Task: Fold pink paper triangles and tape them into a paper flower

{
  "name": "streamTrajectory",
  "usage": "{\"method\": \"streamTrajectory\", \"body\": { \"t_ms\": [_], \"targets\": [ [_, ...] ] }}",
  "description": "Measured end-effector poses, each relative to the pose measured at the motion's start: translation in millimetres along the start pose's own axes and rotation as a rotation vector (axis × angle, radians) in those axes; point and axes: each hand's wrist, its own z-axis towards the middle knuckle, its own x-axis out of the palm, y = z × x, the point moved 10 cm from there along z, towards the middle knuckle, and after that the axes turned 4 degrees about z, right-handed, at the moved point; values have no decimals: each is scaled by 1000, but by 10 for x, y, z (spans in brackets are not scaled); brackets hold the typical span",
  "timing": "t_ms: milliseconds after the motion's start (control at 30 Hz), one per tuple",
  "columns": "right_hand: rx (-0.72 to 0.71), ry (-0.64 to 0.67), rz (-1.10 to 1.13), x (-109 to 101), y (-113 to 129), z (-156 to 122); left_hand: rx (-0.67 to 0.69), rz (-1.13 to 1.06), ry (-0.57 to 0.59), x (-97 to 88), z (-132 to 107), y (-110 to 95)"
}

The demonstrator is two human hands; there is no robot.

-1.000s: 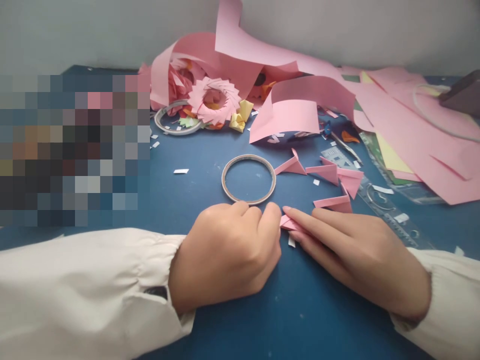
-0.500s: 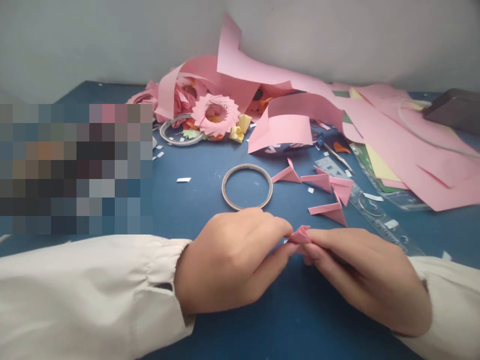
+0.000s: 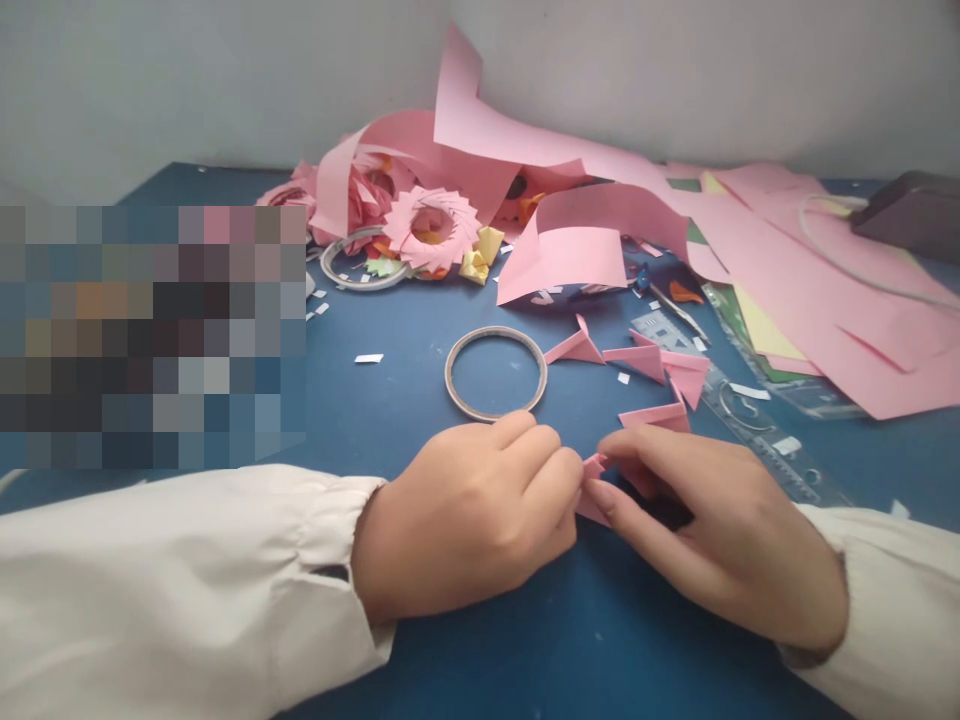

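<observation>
Between my two hands is a small folded piece of pink paper (image 3: 592, 503), partly hidden by the fingers. My left hand (image 3: 476, 515) is closed on its left side, the fingertips turned away from view. On the other side, the thumb and forefinger of my right hand (image 3: 724, 535) touch the paper's upper edge in a loose pinch. Just beyond the hands lie several folded pink paper pieces (image 3: 634, 358), each with a narrow arm and a pointed flap. A roll of narrow tape (image 3: 448, 375) lies flat behind my left hand.
A pink pleated paper ring (image 3: 401, 225), curled pink sheets (image 3: 577, 255) and a second tape roll (image 3: 330, 270) lie at the back. To the right are a clear ruler (image 3: 750, 455), flat pink sheets (image 3: 862, 330) and a dark object (image 3: 911, 215) with a cable. White scraps (image 3: 368, 358) are scattered about.
My left fingers have curled in further around the folded paper. The right thumb and forefinger have spread a little, and that hand has shifted slightly up and left.
</observation>
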Motion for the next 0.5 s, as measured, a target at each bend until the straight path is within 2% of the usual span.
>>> {"method": "streamTrajectory", "body": {
  "t_ms": [233,367,500],
  "targets": [
    [-88,76,83,34,82,13,105,53,6,22,-1,-100],
    [-101,79,147,23,120,51,-5,-114,27,35,4,-8],
    [-69,88,211,22,107,67,-135,-436,103,86,5,101]
  ]
}}
